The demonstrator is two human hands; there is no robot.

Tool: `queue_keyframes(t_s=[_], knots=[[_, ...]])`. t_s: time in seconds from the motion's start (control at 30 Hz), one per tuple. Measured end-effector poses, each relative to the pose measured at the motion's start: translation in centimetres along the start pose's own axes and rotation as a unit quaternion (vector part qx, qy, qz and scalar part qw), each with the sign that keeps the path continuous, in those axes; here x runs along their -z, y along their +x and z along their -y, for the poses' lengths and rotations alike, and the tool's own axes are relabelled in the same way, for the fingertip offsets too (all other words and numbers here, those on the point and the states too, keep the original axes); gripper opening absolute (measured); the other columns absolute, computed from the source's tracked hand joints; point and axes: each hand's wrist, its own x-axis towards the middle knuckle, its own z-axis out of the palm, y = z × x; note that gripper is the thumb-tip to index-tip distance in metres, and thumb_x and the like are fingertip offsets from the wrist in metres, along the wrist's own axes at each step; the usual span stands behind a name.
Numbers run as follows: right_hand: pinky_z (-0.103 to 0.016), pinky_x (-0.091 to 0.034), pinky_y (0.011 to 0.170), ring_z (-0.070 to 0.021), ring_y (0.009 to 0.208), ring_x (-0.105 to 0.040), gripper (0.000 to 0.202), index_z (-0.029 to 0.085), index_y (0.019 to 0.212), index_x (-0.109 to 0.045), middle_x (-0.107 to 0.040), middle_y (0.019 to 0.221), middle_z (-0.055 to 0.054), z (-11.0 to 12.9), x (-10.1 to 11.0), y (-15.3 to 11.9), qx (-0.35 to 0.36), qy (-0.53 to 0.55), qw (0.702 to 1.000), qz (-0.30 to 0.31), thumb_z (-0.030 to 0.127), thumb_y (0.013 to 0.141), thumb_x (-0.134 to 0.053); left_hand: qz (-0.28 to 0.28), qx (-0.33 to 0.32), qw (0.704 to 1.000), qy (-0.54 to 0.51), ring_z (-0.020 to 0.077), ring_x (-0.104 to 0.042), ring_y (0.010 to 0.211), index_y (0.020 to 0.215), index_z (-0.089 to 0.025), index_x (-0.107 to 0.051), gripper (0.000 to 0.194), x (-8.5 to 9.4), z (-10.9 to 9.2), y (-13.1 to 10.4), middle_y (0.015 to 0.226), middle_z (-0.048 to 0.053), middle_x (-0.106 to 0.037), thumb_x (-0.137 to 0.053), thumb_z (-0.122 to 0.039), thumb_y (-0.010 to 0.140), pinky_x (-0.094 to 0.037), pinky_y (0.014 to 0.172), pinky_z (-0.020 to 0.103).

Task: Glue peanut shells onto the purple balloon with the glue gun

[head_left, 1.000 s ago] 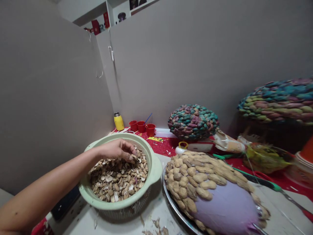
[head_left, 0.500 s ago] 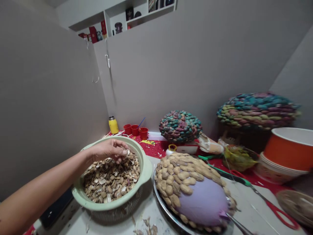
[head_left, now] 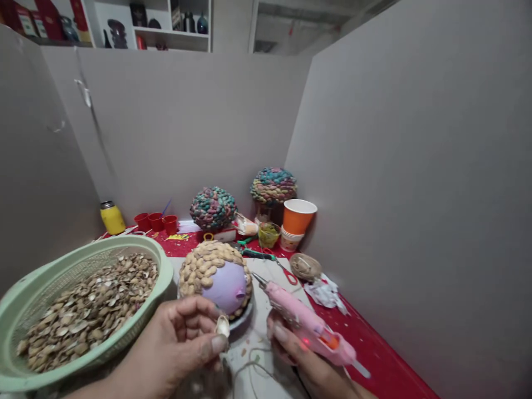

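My left hand [head_left: 189, 338] pinches a half peanut shell [head_left: 223, 326] between thumb and fingertips, its pale hollow inside facing up. In my right hand [head_left: 297, 349] is a pink hot glue gun [head_left: 305, 316], its metal nozzle pointing up and left and a glue stick poking out the back; a small red light glows on it. Beyond both hands a lilac balloon [head_left: 226, 285] rests in a metal dish, with peanut shells [head_left: 208, 255] covering its top and left side. The nozzle tip appears close to the balloon's right side; I cannot tell whether they touch.
A green colander [head_left: 164, 271] full of shells stands at left. Behind are red cups [head_left: 155, 221], a yellow bottle [head_left: 111, 219], two coloured shell-covered domes [head_left: 213, 208], an orange paper tub [head_left: 298, 219] and red-handled scissors [head_left: 288, 275]. Crumpled tissue [head_left: 326, 293] lies at right. Grey partitions enclose the table.
My left hand has moved from the colander to in front of the balloon, carrying a shell half. My right hand with the glue gun has come into view. The camera view has shifted.
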Motion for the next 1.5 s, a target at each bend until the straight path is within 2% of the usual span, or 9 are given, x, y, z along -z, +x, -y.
queue_keyframes(t_s=[0.13, 0.23, 0.33, 0.47, 0.6, 0.73, 1.1, 1.3, 1.5], knots=[[-0.023, -0.032, 0.053, -0.0101, 0.057, -0.036, 0.041, 0.016, 0.078, -0.056, -0.043, 0.065, 0.002, 0.7, -0.6, 0.1, 0.029, 0.017, 0.999, 0.039, 0.055, 0.091, -0.059, 0.008, -0.006, 1.0, -0.019, 0.008, -0.058, 0.05, 0.08, -0.014, -0.065, 0.042, -2.6, 1.6, 1.9, 0.06, -0.004, -0.064, -0.089, -0.039, 0.057, -0.043, 0.052, 0.018], [-0.023, -0.038, 0.057, -0.0115, 0.061, -0.042, 0.039, 0.016, 0.081, -0.06, -0.048, 0.068, 0.001, 1.8, -0.9, 0.1, 0.058, 0.027, 0.997, 0.033, 0.054, 0.088, -0.062, 0.02, -0.025, 0.999, -0.01, 0.0068, -0.057, 0.053, 0.08, -0.014, -0.066, 0.038, -3.6, 2.3, 3.2, 0.061, -0.003, -0.066, -0.089, -0.034, 0.059, -0.043, 0.052, 0.017], [-0.023, -0.038, 0.055, -0.0108, 0.058, -0.039, 0.036, 0.018, 0.074, -0.055, -0.045, 0.066, 0.002, 3.0, -1.3, 0.2, 0.069, 0.043, 0.996, 0.031, 0.049, 0.087, -0.066, 0.035, -0.042, 0.998, -0.008, 0.0073, -0.057, 0.055, 0.08, -0.015, -0.067, 0.032, -4.0, 2.9, 3.8, 0.063, -0.002, -0.067, -0.088, -0.032, 0.062, -0.044, 0.055, 0.017], [-0.023, -0.038, 0.054, -0.0108, 0.058, -0.038, 0.034, 0.018, 0.072, -0.054, -0.043, 0.066, 0.002, 4.0, -1.6, 0.4, 0.074, 0.055, 0.995, 0.041, 0.046, 0.088, -0.064, 0.05, -0.035, 0.998, -0.005, 0.0091, -0.06, 0.059, 0.082, -0.016, -0.069, 0.029, -3.8, 3.1, 3.8, 0.067, -0.001, -0.069, -0.086, -0.032, 0.065, -0.047, 0.059, 0.019], [-0.023, -0.042, 0.057, -0.0118, 0.06, -0.043, 0.032, 0.017, 0.074, -0.059, -0.047, 0.064, 0.002, 4.4, -1.6, 0.5, 0.065, 0.054, 0.995, 0.047, 0.046, 0.088, -0.065, 0.072, -0.006, 0.997, 0.002, 0.0121, -0.063, 0.061, 0.085, -0.015, -0.072, 0.031, -3.1, 2.7, 3.8, 0.07, 0.002, -0.072, -0.08, -0.042, 0.071, -0.05, 0.062, 0.022], [-0.024, -0.043, 0.059, -0.0135, 0.062, -0.047, 0.034, 0.018, 0.074, -0.06, -0.049, 0.064, 0.001, 4.5, -1.7, 0.5, 0.05, 0.044, 0.997, 0.04, 0.049, 0.085, -0.067, 0.085, 0.011, 0.996, -0.005, 0.011, -0.062, 0.064, 0.084, -0.014, -0.074, 0.028, -2.5, 2.8, 4.0, 0.07, 0.002, -0.072, -0.083, -0.036, 0.069, -0.047, 0.064, 0.02], [-0.021, -0.028, 0.044, -0.0082, 0.049, -0.034, 0.035, 0.016, 0.075, -0.058, -0.041, 0.056, 0.005, 3.9, -1.3, 0.4, 0.055, 0.024, 0.996, 0.062, 0.049, 0.085, -0.066, 0.112, 0.059, 0.986, -0.106, 0.0123, -0.062, 0.067, 0.082, -0.016, -0.073, 0.024, -2.8, 2.9, 4.0, 0.072, 0.002, -0.07, -0.087, -0.026, 0.065, -0.053, 0.064, 0.024], [-0.022, -0.039, 0.051, -0.0096, 0.052, -0.04, 0.031, 0.018, 0.072, -0.06, -0.047, 0.06, 0.003, 5.5, -1.5, 0.3, 0.081, 0.021, 0.993, 0.079, 0.045, 0.087, -0.064, 0.122, 0.062, 0.982, -0.129, 0.0116, -0.062, 0.066, 0.081, -0.014, -0.074, 0.023, -2.9, 3.2, 3.8, 0.072, 0.003, -0.071, -0.087, -0.025, 0.065, -0.052, 0.065, 0.024], [-0.025, -0.048, 0.062, -0.0145, 0.066, -0.054, 0.027, 0.017, 0.085, -0.062, -0.058, 0.074, -0.002, 6.1, -1.7, 0.4, 0.079, 0.038, 0.988, 0.127, 0.043, 0.088, -0.064, 0.122, 0.053, 0.982, -0.136, 0.012, -0.063, 0.067, 0.08, -0.013, -0.074, 0.026, -3.0, 3.4, 3.7, 0.072, 0.004, -0.072, -0.088, -0.027, 0.063, -0.052, 0.065, 0.024]])
